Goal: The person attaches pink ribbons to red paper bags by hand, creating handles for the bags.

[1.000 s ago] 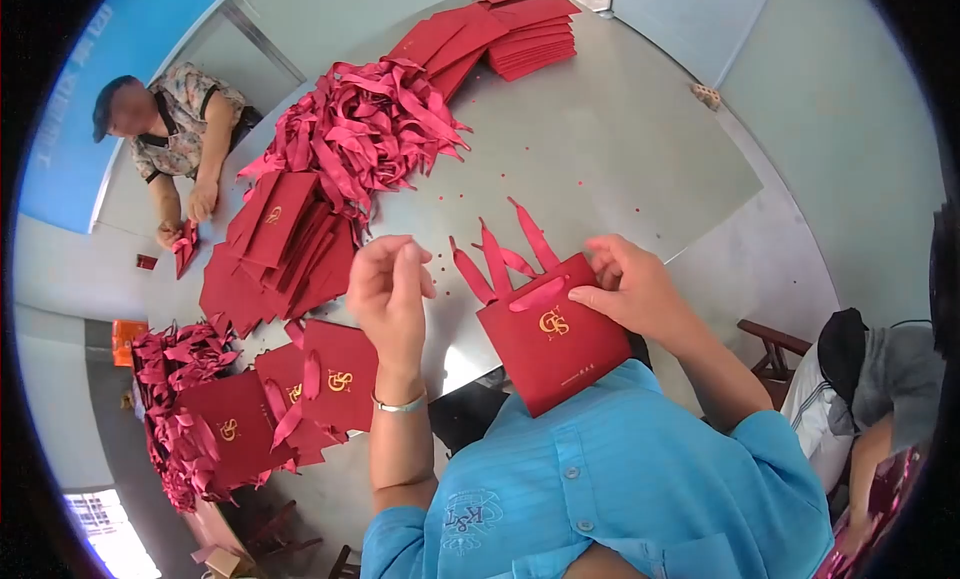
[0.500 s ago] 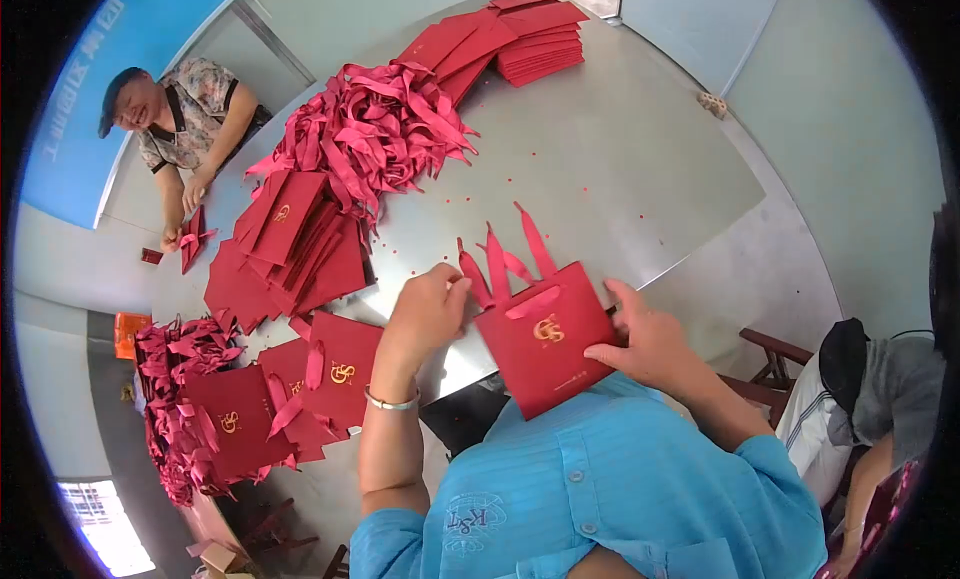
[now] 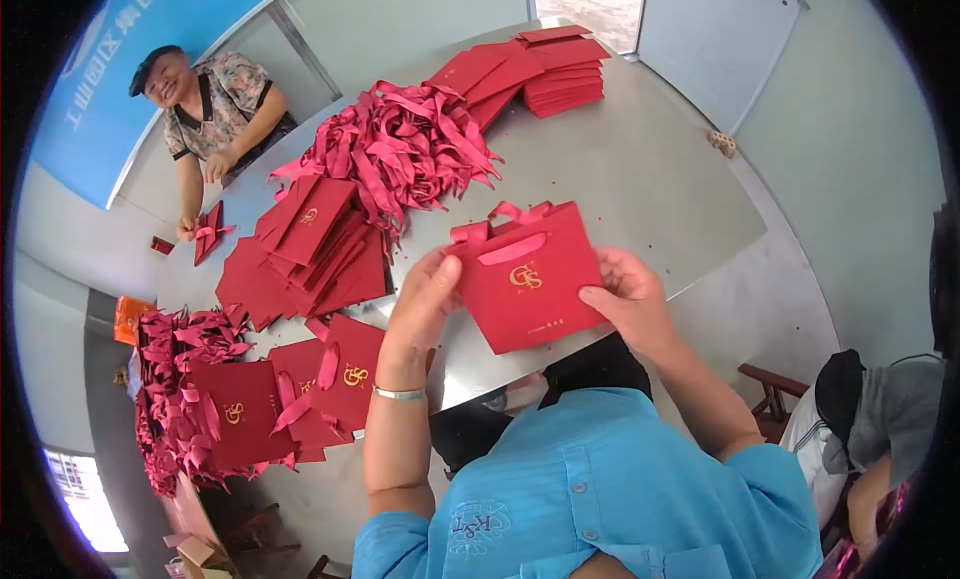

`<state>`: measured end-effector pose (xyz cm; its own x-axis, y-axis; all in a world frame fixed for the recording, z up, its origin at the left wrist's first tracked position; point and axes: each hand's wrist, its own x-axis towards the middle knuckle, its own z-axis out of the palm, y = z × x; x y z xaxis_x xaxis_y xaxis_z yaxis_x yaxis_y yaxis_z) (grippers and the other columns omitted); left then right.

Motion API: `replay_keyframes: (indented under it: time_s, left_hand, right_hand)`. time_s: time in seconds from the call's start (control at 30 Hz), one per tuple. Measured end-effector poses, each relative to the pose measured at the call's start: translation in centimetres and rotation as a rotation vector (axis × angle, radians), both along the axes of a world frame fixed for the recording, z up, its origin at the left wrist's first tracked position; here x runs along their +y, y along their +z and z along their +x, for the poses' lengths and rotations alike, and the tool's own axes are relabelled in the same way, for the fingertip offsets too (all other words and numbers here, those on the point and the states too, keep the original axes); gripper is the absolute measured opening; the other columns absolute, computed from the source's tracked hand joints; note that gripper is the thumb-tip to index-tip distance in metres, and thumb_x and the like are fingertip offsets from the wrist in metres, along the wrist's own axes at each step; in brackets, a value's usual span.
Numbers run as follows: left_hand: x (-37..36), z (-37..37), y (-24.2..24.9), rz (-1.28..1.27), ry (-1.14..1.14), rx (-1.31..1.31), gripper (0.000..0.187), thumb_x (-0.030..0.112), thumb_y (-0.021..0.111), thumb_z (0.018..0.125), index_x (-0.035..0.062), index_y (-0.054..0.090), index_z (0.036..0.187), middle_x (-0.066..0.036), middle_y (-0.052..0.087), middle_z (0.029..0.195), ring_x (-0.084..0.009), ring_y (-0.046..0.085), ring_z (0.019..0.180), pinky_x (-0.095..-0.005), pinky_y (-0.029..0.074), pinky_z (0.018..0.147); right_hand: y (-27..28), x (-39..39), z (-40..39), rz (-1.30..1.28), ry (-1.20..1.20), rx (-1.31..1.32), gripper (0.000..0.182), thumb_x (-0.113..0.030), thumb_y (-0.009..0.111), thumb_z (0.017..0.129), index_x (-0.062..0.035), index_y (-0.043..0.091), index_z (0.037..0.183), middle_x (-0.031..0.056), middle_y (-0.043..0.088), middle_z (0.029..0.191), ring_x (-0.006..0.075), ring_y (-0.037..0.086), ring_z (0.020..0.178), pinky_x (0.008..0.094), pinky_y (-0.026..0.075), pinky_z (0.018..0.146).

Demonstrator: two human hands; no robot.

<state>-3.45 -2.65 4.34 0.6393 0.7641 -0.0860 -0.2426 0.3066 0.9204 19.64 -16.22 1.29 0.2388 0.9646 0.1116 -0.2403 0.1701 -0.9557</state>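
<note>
A red paper gift bag (image 3: 515,309) with a gold logo is held up over the table's near edge, its printed face toward me. My left hand (image 3: 422,297) grips its left edge near the top, thumb in front and fingers hidden behind. On the right edge my right hand (image 3: 632,297) pinches the bag, thumb on the front. A pink ribbon (image 3: 512,250) lies across the front below the top edge. More ribbon (image 3: 500,217) loops over the top rim, partly hidden behind the bag.
Flat red bags (image 3: 320,249) lie stacked left of centre, with a heap of loose ribbons (image 3: 400,149) beyond. Another bag stack (image 3: 560,84) sits at the far end. Ribboned bags (image 3: 240,419) lie lower left. A co-worker (image 3: 225,109) sits across the table (image 3: 660,169).
The bag has moved up and away from my body and sits straighter. Its upright ribbon ends now bend over the top. My left hand has gone from the ribbons to the bag's left edge.
</note>
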Motion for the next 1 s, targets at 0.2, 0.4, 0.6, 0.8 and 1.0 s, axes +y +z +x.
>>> replay_keyframes:
  time_s: [0.2,0.4,0.6,0.8,1.0]
  left_hand:
    - [0.3,-0.1,-2.5,-0.014,0.118,-0.045,0.038,0.012,0.074,0.082,-0.0024,0.06,0.114,-0.01,0.068,0.104,-0.0153,0.064,0.094,-0.0294,0.05,0.087]
    - [-0.5,0.1,-2.2,0.135,0.079,-0.037,0.023,0.005,0.069,0.085,0.0003,0.065,0.107,-0.005,0.069,0.096,-0.0094,0.063,0.084,-0.0262,0.052,0.079]
    - [-1.3,0.2,-1.9,0.165,-0.006,0.018,0.021,0.004,0.068,0.087,-0.0009,0.065,0.107,-0.004,0.068,0.095,-0.0085,0.062,0.085,-0.0258,0.053,0.078]
    - [-1.3,0.0,-1.8,0.169,-0.04,0.009,0.036,0.004,0.073,0.081,-0.0008,0.063,0.116,-0.006,0.069,0.102,-0.0119,0.063,0.091,-0.0281,0.05,0.086]
    - [-1.3,-0.4,-1.3,0.288,-0.032,-0.018,0.029,0.007,0.069,0.086,0.0006,0.063,0.114,-0.002,0.065,0.1,-0.0097,0.06,0.093,-0.0273,0.048,0.087]
  right_hand:
    - [-1.1,0.9,-0.9,-0.124,0.159,-0.149,0.039,0.006,0.064,0.083,0.0026,0.052,0.12,0.008,0.063,0.108,0.0124,0.062,0.095,0.0262,0.05,0.083]
    - [0.4,2.7,0.5,-0.127,0.209,-0.086,0.045,-0.013,0.066,0.086,0.0034,0.051,0.125,0.0097,0.062,0.115,0.0158,0.06,0.103,0.033,0.046,0.094]
    - [4.6,5.5,2.5,-0.273,0.505,-0.051,0.043,-0.025,0.067,0.087,0.0034,0.06,0.119,0.0082,0.065,0.111,0.0145,0.059,0.103,0.032,0.044,0.095]
    - [6.8,8.0,1.5,-0.298,0.592,-0.208,0.034,-0.01,0.076,0.076,0.0003,0.068,0.108,0.0067,0.069,0.103,0.0143,0.062,0.097,0.0312,0.045,0.091]
    - [7.1,8.4,1.0,-0.233,0.625,-0.284,0.029,-0.004,0.072,0.08,-0.0002,0.068,0.109,0.007,0.069,0.1,0.0138,0.063,0.094,0.0301,0.046,0.091]
